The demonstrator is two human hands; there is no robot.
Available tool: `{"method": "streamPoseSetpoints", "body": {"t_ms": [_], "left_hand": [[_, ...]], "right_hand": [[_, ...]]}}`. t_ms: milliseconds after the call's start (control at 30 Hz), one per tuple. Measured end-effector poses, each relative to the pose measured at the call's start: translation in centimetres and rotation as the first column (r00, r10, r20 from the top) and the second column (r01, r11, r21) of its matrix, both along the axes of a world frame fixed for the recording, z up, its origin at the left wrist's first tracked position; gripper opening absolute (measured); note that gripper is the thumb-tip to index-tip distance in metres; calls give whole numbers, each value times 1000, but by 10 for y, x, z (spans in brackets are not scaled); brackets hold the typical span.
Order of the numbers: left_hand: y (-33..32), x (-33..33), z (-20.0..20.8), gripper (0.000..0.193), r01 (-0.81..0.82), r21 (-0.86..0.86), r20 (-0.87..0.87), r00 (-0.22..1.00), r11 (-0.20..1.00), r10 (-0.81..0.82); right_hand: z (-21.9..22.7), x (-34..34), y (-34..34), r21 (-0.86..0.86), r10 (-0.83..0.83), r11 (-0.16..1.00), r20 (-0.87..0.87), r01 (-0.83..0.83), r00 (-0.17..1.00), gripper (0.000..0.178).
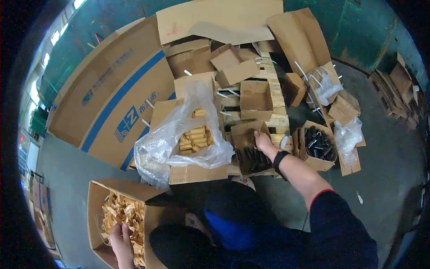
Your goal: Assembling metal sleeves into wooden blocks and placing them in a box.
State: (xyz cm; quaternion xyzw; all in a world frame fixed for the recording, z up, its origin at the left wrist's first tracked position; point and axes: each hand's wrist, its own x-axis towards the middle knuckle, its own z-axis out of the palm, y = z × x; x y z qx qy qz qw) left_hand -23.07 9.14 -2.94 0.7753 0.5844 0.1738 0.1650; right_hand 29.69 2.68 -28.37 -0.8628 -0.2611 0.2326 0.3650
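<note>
My right hand reaches over the right wall of a small cardboard box, its fingers drawn together. Whatever they hold, if anything, is hidden. Black cylindrical parts lie in the near part of this box. Low on the left, my left hand hovers over crumpled brown paper in a tall open carton. Its fingers are loosely bent and apart, with nothing visible between them. Between the hands, a carton lined with clear plastic holds rows of paper-wrapped rolls.
A box of black parts stands right of my right forearm. Empty small boxes sit on a wooden pallet. A large printed cardboard sheet leans at the left. Crumpled plastic lies on cardboard at the right.
</note>
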Motion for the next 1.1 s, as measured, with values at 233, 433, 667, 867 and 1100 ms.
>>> {"method": "streamPoseSetpoints", "body": {"t_ms": [233, 433, 667, 867, 1100], "left_hand": [[-23, 68, 20, 24, 280, -272, 704, 710, 921, -8], [-62, 149, 33, 48, 750, -630, 676, 399, 204, 619], [-72, 143, 0, 46, 735, -660, 543, 326, 153, 774], [-37, 78, -5, 25, 868, -403, 204, -223, 290, 953], [34, -77, -47, 27, -291, -558, 827, -118, 777, 550]], "right_hand": [[62, 3, -11, 224, -6, 974, 140, -26, 990, 34], [276, -186, -38, 412, 664, 353, 522, -840, 535, 13], [264, -263, -52, 175, 575, 101, 793, -979, 201, 30], [249, -223, 29, 473, 732, 351, 399, -808, 552, 23], [98, -165, 147, -90, 678, 731, 203, -676, 706, 28]]}}
